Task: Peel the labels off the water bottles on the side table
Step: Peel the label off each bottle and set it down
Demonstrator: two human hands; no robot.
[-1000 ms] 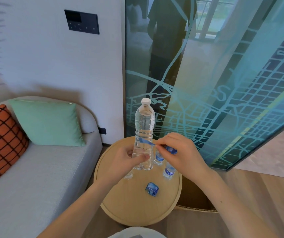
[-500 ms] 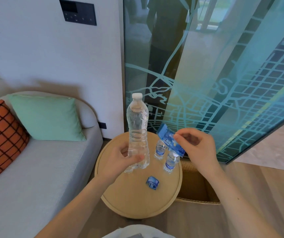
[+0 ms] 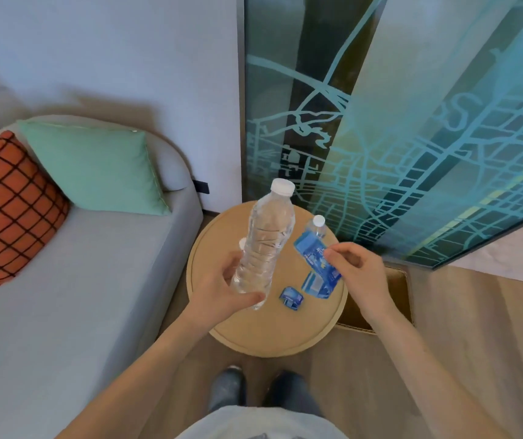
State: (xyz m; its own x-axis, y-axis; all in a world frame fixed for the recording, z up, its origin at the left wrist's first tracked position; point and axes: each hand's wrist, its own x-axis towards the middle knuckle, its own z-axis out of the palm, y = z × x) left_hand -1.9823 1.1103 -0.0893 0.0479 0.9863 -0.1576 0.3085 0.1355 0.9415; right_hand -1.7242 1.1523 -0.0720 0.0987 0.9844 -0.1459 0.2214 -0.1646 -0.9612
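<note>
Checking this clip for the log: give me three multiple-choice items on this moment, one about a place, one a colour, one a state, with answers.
1. Where does the crumpled label lie? A on the sofa; B on the round table; C on the floor.
2. What colour is the cap of the held bottle? A white; B blue; C red.
3. The held bottle in the left hand is: A bare; B fully labelled; C uncapped.
Answers: 1 B, it rests on the tabletop; 2 A, the cap shows white; 3 A, its wall is clear and the right hand pinches the peeled label beside it.
</note>
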